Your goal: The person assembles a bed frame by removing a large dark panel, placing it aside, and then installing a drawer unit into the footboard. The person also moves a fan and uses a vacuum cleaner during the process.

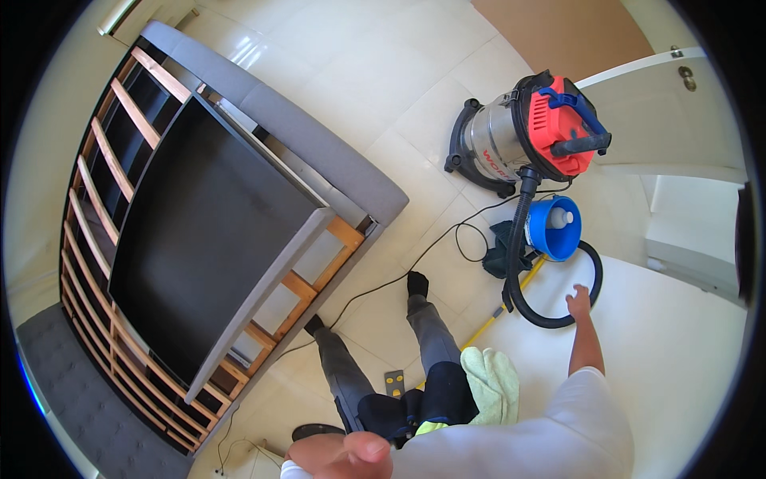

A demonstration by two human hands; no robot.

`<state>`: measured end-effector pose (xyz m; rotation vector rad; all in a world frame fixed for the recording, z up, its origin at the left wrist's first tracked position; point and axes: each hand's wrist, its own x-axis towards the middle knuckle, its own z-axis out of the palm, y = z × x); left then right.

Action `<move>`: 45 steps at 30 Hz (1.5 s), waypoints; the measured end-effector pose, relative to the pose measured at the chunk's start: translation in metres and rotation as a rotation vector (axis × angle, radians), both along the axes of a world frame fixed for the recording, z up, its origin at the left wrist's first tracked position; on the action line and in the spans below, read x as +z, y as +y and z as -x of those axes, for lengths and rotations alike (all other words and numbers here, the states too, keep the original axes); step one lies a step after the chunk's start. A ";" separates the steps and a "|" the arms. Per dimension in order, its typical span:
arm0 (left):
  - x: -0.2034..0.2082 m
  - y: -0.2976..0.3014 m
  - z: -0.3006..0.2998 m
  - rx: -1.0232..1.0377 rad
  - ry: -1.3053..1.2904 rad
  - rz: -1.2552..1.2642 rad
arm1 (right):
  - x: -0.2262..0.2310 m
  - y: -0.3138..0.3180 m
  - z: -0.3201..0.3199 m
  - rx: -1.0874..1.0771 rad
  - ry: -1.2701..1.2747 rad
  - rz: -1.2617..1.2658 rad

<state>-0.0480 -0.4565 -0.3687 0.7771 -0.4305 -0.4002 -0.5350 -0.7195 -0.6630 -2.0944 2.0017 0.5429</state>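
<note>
My right hand [578, 302] reaches forward with its fingers apart and slightly bent, holding nothing. It is nearest the loop of black vacuum hose [519, 297], just inside its right side in the picture; whether it touches the hose I cannot tell. The hose runs up to a wet-dry vacuum cleaner [496, 142] with a steel drum and a red top. Low in the picture, close up, my left hand [351, 453] shows only in part, and its grip cannot be made out. A pale green towel [491, 385] hangs at my right hip.
A blue bucket [539, 239] with a white bottle [562, 218] stands beside the vacuum, near a dark cloth [503, 249] and a yellow pole [483, 329]. A black power cord [399, 278] crosses the tiles. Leftward is a slatted bed frame [319, 172] bearing a dark panel [211, 231].
</note>
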 end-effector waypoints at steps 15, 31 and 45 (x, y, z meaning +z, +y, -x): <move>0.011 -0.035 0.118 0.522 -0.379 0.100 | -0.010 0.045 0.118 -0.033 0.000 -0.279; -0.048 0.314 0.174 0.235 -0.435 -1.602 | -0.033 0.077 -0.089 0.507 -0.297 -0.492; -0.065 0.579 0.287 0.155 0.430 -1.997 | -0.037 0.305 -0.300 1.124 -0.191 -0.682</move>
